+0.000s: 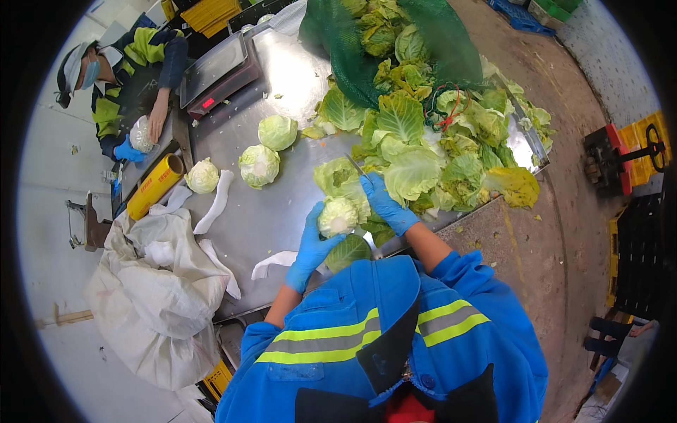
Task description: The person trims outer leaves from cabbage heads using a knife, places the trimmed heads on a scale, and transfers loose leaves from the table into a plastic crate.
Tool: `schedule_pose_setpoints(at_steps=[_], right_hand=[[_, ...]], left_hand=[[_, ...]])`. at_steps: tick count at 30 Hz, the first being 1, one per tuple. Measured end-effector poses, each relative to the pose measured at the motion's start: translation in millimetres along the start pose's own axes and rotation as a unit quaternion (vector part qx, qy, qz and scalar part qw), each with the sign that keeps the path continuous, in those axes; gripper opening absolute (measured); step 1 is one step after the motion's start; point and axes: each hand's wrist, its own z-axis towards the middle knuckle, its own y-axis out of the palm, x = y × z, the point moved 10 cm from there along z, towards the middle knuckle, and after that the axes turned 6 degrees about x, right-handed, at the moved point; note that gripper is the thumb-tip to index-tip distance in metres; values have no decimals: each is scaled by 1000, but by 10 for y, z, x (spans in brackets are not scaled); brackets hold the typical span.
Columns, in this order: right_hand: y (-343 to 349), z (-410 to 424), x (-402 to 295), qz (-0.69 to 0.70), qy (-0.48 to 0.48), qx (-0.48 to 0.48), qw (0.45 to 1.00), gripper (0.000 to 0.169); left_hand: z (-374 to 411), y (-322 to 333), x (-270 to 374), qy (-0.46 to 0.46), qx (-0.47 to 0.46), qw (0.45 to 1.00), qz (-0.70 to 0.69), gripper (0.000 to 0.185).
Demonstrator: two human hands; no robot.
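Observation:
My left hand (313, 243), in a blue glove, grips a pale cabbage head (338, 217) with its cut stem end facing up. In my gloved right hand (387, 203) is a knife (355, 164), its blade angled up and to the left. A loose outer leaf (338, 177) lies just beyond the cabbage. Close to my jacket a greener leaf or cabbage (349, 253) shows below my left hand, partly hidden. To the right of the knife, a heap of trimmed cabbage leaves (412, 169) covers the steel table (227, 211).
Trimmed cabbages (259, 166) stand left of centre, near white foam net sleeves (214, 203). A weighing scale (219, 79), a yellow film roll (156, 185) and a white woven sack (158, 296) line the left. A green mesh bag (349, 58) holds cabbages. A co-worker (132, 90) handles a wrapped cabbage.

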Motion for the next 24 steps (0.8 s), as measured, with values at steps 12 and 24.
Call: schedule_pose_setpoints(at_steps=[12, 24], right_hand=[[-262, -200, 256, -97, 172, -32, 980, 33], [-191, -505, -1080, 281, 57, -148, 946, 49]], left_hand=[[-13, -174, 133, -154, -33, 963, -218, 70], [-49, 109, 533, -237, -118, 809, -525, 68]])
